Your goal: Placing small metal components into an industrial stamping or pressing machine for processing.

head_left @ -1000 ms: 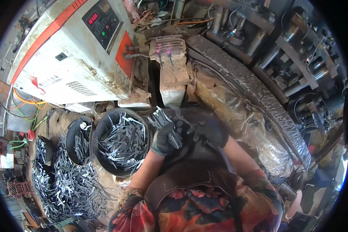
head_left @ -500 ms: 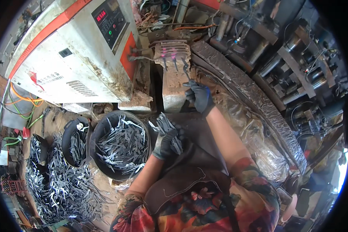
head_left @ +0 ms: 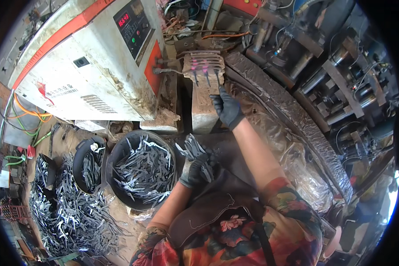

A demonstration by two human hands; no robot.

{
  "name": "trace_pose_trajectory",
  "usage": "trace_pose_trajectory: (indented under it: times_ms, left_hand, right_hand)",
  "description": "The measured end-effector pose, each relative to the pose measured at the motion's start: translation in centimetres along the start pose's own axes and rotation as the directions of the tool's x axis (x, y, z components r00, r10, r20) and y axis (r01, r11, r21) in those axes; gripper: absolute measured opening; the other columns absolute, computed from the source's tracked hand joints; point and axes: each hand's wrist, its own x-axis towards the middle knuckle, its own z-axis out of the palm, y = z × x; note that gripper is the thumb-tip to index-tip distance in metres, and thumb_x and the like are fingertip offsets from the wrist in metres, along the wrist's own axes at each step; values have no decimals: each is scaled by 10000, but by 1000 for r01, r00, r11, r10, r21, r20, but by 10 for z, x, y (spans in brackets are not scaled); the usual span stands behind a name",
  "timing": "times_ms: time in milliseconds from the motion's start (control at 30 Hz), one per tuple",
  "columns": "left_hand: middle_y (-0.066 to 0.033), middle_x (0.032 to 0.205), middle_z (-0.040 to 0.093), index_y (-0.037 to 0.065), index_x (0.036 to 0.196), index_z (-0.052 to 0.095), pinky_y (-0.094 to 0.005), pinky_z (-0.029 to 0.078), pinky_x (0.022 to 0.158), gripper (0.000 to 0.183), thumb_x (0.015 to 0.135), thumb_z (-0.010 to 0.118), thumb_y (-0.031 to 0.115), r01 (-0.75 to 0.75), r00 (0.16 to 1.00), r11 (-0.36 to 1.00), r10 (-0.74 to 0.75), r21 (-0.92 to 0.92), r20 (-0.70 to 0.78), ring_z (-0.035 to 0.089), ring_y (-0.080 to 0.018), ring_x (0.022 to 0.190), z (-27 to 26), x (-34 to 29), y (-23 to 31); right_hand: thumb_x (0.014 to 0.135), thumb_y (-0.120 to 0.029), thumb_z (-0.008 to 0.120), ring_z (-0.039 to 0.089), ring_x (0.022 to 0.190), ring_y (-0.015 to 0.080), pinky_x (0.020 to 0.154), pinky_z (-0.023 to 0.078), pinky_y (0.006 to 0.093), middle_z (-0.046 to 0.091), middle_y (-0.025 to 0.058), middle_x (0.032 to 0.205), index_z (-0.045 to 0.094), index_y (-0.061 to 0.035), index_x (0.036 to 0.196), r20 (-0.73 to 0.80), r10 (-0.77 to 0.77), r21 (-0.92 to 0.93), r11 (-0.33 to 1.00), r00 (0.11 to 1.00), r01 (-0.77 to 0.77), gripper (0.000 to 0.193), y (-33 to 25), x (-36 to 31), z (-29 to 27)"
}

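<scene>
My left hand (head_left: 194, 172), in a grey and black glove, grips a bundle of dark flat metal strips (head_left: 193, 148) above my apron. My right hand (head_left: 228, 110), in a dark glove, is closed at the lower end of a single metal strip (head_left: 218, 80). That strip's upper end reaches into a crusted, ridged heating block (head_left: 206, 56). Other strips stick out of the block's front beside it, and parts of them glow pink. The block rests on a brownish pedestal (head_left: 204, 104).
Left of me, a round black bucket (head_left: 111, 177) holds many strips. Beyond it stand a smaller black container (head_left: 78, 166) and a heap of loose strips (head_left: 75, 213). A white and orange machine cabinet (head_left: 88, 57) rises behind. Heavy machinery (head_left: 337, 84) fills the far right.
The view has shifted slightly, so the scene sits a little right and lower. My right hand's strip stands further into the block. My left hand still holds its bundle.
</scene>
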Motion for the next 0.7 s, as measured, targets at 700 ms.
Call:
trace_pose_trajectory:
  times_ms: [700]
  left_hand:
    - [-14,802,575,115,1054,590,-336,527,657,138,957,599,212,193,976,978,-199,-80,-86,574,-185,698,-52,15,-10]
  right_hand:
    - [998,-201,561,643,667,83,540,520,225,682,30,827,662,-72,1058,531,-123,542,809,838,-225,174,38,-132,-96]
